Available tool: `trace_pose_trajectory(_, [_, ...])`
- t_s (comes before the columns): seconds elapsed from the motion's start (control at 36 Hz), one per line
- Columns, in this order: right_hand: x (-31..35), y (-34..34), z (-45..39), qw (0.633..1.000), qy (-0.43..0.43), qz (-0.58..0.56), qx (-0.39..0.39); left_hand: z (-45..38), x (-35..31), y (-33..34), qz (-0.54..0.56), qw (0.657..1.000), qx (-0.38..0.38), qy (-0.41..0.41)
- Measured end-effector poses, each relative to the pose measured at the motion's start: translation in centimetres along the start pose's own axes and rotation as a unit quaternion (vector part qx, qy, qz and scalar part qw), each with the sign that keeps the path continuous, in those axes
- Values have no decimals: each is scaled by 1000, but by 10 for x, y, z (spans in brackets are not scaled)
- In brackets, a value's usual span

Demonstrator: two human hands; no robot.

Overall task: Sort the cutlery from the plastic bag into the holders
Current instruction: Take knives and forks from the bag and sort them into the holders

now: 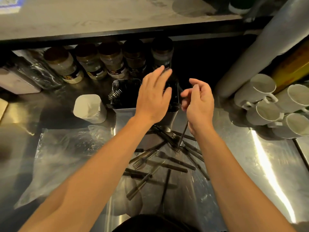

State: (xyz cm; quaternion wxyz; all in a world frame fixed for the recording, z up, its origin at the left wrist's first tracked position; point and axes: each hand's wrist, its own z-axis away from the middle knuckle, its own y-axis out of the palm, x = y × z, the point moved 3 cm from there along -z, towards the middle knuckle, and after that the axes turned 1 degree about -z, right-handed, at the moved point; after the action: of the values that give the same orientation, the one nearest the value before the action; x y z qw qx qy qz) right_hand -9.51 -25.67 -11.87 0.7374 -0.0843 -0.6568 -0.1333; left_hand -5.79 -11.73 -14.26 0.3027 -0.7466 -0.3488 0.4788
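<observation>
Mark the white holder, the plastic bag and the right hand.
white holder (87, 104), head view, on its rim.
plastic bag (66, 148), head view, on its flat film.
right hand (199, 101), head view, on the palm.

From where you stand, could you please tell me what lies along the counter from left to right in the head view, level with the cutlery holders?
White holder → metal holder with forks → left hand → right hand holding a dark utensil → white mugs.
</observation>
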Motion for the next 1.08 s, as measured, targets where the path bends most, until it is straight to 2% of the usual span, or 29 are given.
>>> trace_pose_trajectory(0.06, [3,5,3,1000,16,-6,-10,0,3,14,-103,989,103,28])
trace_pose_trajectory(0.11, [4,12,6,998,44,-49,5,5,11,20,-119,976,184,20])
trace_pose_trajectory(0.14, [6,16,8,996,53,-73,18,8,13,17,-107,976,187,25])
trace_pose_trajectory(0.25, [15,34,13,981,59,-178,59,16,27,-15,-92,993,40,67])
trace_pose_trajectory(0.31, [19,45,13,977,58,-196,56,17,44,-34,-104,994,-31,30])
trace_pose_trajectory(0.39, [26,63,10,983,37,-176,39,9,76,-53,-130,989,-22,-60])
trace_pose_trajectory(0.5, [29,85,4,993,8,-120,11,-1,102,-55,-112,990,47,-70])
trace_pose_trajectory(0.64, [30,103,-5,997,-51,-58,-4,-12,108,-71,-158,987,3,-25])
trace_pose_trajectory(0.75, [26,109,-10,990,-140,28,-12,-29,109,-83,-195,980,40,13])
trace_pose_trajectory(0.81, [24,111,-11,975,-212,68,-13,-26,116,-81,-173,984,44,-18])
trace_pose_trajectory(0.86, [13,119,-11,955,-269,123,19,-16,124,-70,-90,991,69,-68])
trace_pose_trajectory(0.92, [-11,132,-13,934,-270,217,82,-1,129,-54,0,986,126,-108])
trace_pose_trajectory(1.0, [-45,147,-14,874,-233,380,192,12,129,-44,-7,979,169,-111])
trace_pose_trajectory(1.03, [-47,147,-14,863,-222,402,210,12,129,-45,-9,979,174,-110])
trace_pose_trajectory(1.08, [-42,146,-13,854,-253,405,207,11,128,-53,-6,979,173,-104])
